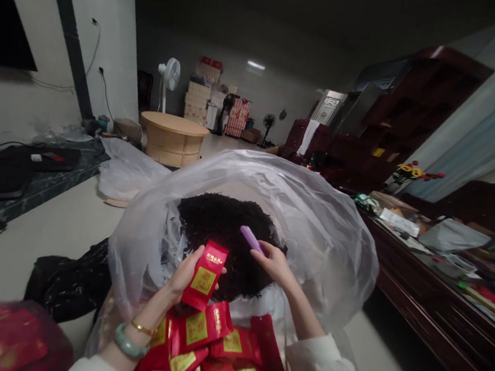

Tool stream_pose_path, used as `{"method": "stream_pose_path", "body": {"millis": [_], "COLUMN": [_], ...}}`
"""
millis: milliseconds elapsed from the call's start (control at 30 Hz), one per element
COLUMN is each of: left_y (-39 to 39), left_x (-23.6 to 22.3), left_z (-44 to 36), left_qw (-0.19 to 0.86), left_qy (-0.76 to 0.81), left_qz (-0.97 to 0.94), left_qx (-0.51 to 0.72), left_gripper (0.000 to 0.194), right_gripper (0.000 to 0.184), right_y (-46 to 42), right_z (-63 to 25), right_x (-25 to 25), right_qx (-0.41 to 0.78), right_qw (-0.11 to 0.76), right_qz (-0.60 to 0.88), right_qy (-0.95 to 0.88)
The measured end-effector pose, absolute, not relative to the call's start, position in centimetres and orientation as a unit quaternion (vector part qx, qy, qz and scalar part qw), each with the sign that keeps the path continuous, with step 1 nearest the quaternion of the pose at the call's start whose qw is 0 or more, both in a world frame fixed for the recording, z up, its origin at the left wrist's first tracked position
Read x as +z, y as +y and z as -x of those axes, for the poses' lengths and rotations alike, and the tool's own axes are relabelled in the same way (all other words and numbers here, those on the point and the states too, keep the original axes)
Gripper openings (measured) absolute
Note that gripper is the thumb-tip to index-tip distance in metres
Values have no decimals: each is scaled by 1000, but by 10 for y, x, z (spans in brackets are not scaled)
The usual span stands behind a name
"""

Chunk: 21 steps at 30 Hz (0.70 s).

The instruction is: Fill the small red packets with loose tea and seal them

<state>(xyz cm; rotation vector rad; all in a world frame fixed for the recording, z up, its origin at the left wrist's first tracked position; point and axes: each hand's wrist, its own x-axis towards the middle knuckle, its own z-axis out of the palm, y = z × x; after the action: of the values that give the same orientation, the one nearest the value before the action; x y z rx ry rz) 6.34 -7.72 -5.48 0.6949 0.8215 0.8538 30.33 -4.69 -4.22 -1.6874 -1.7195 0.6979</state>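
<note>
My left hand (185, 273) grips a red packet (206, 272) with gold lettering and a yellow label, tilted slightly over the near edge of a dark heap. In my right hand (272, 262) is a purple stick-like object (250, 239); its exact kind does not show. Dark dried tea leaves (226, 219), by their look, fill a large clear plastic bag (326, 235) spread wide around both hands. Several more red packets (197, 329) lie piled at the near side, below my left hand. A gold bracelet and a green bangle circle my left wrist.
A bag of red packets (5, 337) sits at lower left beside a black plastic bag (69, 279). Beyond stand a round wooden table (174, 123) and a white fan (170, 74). A cluttered dark wooden table (418, 286) runs along the right; a dark stone ledge (67, 172) lies left.
</note>
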Motion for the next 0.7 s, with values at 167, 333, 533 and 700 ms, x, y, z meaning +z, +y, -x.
{"method": "stream_pose_path", "body": {"millis": [167,333,533,700], "left_y": [-81,-82,-87,-93], "left_x": [-53,-57,-60,-62], "left_z": [-62,-65,-69,-61], "left_qw": [777,787,768,756], "left_qy": [378,380,382,376], "left_qz": [-330,-310,-335,-369], "left_qx": [380,375,388,389], "left_gripper": [59,56,46,38], "right_gripper": [42,34,21,25], "right_y": [-41,-48,-58,-55], "right_z": [-340,-315,-232,-200], "right_x": [-84,-69,-24,-24], "right_qx": [89,18,63,40], "right_qw": [239,272,290,238], "right_qz": [726,698,499,448], "right_qy": [-639,-662,-814,-861]}}
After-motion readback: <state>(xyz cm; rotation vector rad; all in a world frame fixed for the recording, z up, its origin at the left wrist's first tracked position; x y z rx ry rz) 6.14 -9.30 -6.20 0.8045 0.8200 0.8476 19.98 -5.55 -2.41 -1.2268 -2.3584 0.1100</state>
